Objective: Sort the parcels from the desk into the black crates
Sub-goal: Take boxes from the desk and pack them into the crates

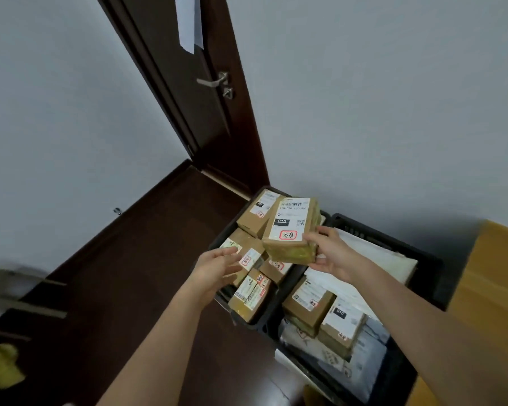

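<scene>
My right hand (330, 250) grips a brown cardboard parcel (291, 230) by its near right corner and holds it above the left black crate (217, 244). The parcel bears a white label with a barcode and a red stamp. My left hand (217, 269) hovers with relaxed fingers just left of the parcel, over several boxes (251, 291) lying in that crate, and holds nothing. A second black crate (393, 238) to the right holds boxes (323, 312) and white soft bags (373, 256).
A wooden desk (487, 276) edge shows at the right. Behind the crates rise a white wall and a dark brown door (188, 83) with a metal handle. Dark wooden floor (129, 259) spreads to the left, with a yellow cloth (0, 367) at the far left.
</scene>
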Available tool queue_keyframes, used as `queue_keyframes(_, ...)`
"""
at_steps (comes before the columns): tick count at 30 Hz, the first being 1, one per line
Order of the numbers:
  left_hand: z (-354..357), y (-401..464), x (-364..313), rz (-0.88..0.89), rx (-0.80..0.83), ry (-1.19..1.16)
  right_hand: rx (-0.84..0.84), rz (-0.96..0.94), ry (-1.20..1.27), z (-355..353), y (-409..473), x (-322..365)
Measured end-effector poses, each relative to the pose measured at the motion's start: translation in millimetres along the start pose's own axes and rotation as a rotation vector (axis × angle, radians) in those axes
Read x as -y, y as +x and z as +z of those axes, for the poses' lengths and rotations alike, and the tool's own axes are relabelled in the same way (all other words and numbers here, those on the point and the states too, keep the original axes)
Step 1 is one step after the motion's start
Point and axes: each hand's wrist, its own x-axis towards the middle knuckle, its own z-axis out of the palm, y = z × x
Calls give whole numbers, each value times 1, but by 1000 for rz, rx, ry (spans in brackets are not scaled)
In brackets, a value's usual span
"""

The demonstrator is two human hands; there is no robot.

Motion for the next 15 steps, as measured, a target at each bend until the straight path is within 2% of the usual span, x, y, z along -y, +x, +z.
queue_keyframes(7,-10,59,-30,-66,86,-51,37,17,-49,15,30,8)
queue_keyframes(12,-12,105,-48,-76,298,91,75,5,-59,44,57,10)
queue_keyframes(15,-19,138,-61,-50,406,202,8,2,-73,65,75,14)
